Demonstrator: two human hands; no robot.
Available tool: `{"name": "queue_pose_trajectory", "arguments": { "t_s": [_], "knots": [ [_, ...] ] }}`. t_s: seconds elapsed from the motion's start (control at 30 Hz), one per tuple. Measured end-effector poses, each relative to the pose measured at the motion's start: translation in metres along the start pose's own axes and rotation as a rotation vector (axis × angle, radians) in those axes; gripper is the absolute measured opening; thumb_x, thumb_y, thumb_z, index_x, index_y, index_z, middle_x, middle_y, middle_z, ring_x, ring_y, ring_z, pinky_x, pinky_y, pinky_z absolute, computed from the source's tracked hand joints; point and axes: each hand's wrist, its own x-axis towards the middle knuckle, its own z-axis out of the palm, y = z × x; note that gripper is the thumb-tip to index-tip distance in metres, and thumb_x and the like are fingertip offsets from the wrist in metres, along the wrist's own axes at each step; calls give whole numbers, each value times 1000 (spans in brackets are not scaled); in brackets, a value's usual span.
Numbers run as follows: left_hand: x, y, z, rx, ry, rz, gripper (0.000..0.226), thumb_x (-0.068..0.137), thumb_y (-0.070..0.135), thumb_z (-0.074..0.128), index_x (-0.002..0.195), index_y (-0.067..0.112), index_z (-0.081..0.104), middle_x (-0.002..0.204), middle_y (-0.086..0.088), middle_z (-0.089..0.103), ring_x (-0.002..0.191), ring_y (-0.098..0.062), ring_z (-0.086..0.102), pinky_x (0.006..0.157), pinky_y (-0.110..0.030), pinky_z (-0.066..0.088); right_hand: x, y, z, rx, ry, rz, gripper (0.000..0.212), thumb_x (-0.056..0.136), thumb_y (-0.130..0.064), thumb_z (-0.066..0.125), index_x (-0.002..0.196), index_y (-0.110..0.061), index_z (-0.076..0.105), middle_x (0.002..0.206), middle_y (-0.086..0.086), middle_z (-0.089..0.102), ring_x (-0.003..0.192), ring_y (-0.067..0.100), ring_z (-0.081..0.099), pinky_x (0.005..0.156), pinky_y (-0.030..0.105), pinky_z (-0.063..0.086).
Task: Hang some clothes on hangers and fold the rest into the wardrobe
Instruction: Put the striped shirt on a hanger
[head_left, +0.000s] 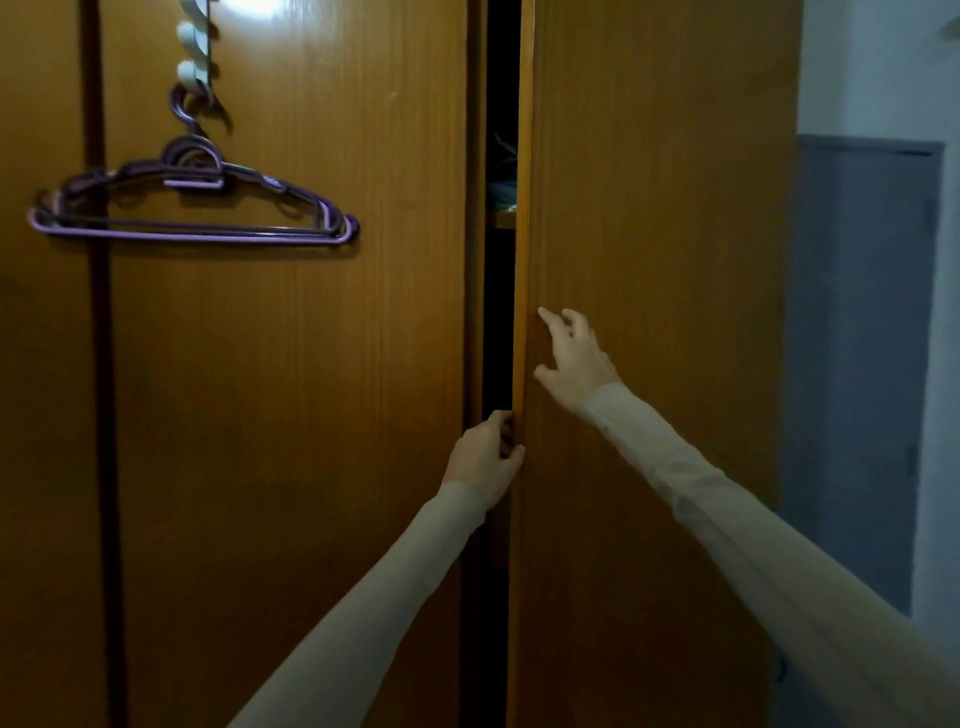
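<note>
A brown wooden wardrobe fills the view. Its right door (660, 218) stands slightly ajar, leaving a dark gap (500, 291). My left hand (485, 457) grips the edge of that door at the gap, fingers curled round it. A little higher, my right hand (571, 356) lies with spread fingers against the door's front face. Purple plastic hangers (192, 213) dangle from a white over-door hook (193, 49) on the left door (291, 364). Through the gap a shelf with something blue shows dimly.
A grey door (862, 364) and a pale wall stand to the right of the wardrobe. A dark seam runs down the wardrobe at far left. No clothes are in view.
</note>
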Motion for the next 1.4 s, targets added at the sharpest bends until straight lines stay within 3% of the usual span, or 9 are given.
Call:
{"name": "queue_pose_trajectory", "arguments": {
  "t_s": [0.13, 0.3, 0.5, 0.6, 0.73, 0.9, 1.2, 1.4],
  "knots": [
    [28, -27, -5, 9, 25, 46, 51, 96, 15, 50, 144, 16, 33, 129, -3, 55, 114, -14, 55, 92, -21, 46, 33, 5, 27, -28, 5, 19, 69, 93, -17, 52, 150, -23, 13, 157, 4, 5, 143, 23, 13, 115, 50, 21],
    [50, -54, -2, 60, -2, 68, 59, 95, 14, 50, 148, 15, 24, 144, -3, 42, 131, -16, 41, 109, -31, 36, 57, 17, 56, -73, -73, 47, 71, 93, -17, 51, 151, -22, 9, 158, -2, -1, 144, 22, 10, 115, 48, 21],
    [71, -75, 5, 146, -32, 87, 63, 95, 13, 49, 149, 17, 18, 149, -3, 34, 136, -17, 35, 111, -34, 35, 80, 36, 72, -107, -149, 92, 71, 94, -18, 51, 151, -22, 9, 159, -4, -1, 145, 21, 9, 117, 49, 16],
    [82, -77, 6, 302, -16, 140, 64, 96, 14, 47, 150, 17, 12, 157, -1, 13, 143, -18, 19, 116, -32, 24, 90, 46, 73, -144, -126, 100, 70, 95, -20, 49, 151, -22, 8, 158, -5, -3, 145, 19, 8, 117, 50, 14],
    [98, -75, 12, 658, -19, 260, 68, 97, 18, 40, 150, 16, -2, 158, 1, -13, 145, -14, -9, 119, -41, 0, 97, 60, 79, -299, -80, 6, 71, 96, -25, 47, 151, -24, 2, 158, -5, -12, 146, 18, 2, 117, 51, 12],
    [104, -81, 25, 807, -2, 275, 76, 97, 16, 39, 143, 17, -22, 148, 3, -33, 140, -14, -25, 117, -44, -6, 97, 85, 88, -520, 0, -112, 82, 95, -28, 49, 148, -26, -13, 156, -2, -21, 146, 17, -3, 116, 46, 14],
    [106, -78, 21, 844, -54, 244, 81, 94, 14, 43, 148, 18, -17, 149, 5, -32, 135, -10, -29, 112, -48, -11, 98, 87, 89, -537, 12, -145, 86, 94, -27, 51, 148, -21, -15, 155, 4, -22, 146, 21, -5, 118, 40, 16],
    [97, -67, 11, 746, -97, 169, 74, 95, 14, 43, 150, 18, -6, 157, 3, -15, 144, -12, -14, 113, -48, -9, 94, 74, 85, -410, 22, -128, 77, 94, -25, 51, 150, -19, -1, 158, 4, -12, 146, 20, -5, 118, 42, 14]
  ]
}}
